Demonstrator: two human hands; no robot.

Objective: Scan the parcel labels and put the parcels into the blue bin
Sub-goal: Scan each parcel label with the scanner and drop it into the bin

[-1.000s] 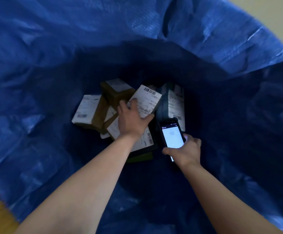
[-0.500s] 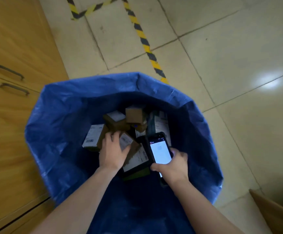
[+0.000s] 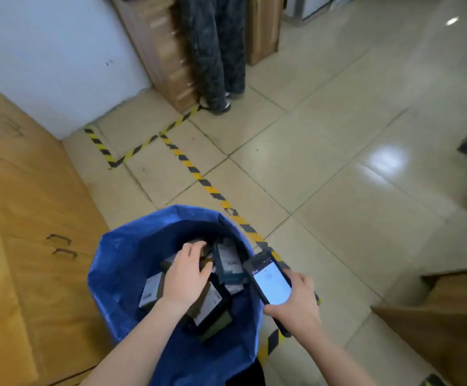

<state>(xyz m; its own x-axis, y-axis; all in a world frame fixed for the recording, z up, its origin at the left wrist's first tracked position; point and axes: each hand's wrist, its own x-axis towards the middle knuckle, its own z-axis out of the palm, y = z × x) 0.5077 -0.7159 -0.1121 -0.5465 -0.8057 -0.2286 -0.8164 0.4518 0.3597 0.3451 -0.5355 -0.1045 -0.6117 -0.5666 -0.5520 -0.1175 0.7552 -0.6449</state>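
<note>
Cannot read the blurred labels (image 3: 209,304) on the parcels (image 3: 227,264), see those beneath the left hand (image 3: 185,277), or see the bystander (image 3: 215,51) above the legs.

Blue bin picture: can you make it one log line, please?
left hand: over parcels, holding nothing | right hand: holds scanner | blue bin: parcels inside

Woven-plastic blue bin (image 3: 121,263), glossy tiled floor (image 3: 338,162), wood-grain cabinet (image 3: 31,218), cardboard parcels (image 3: 150,291).
</note>
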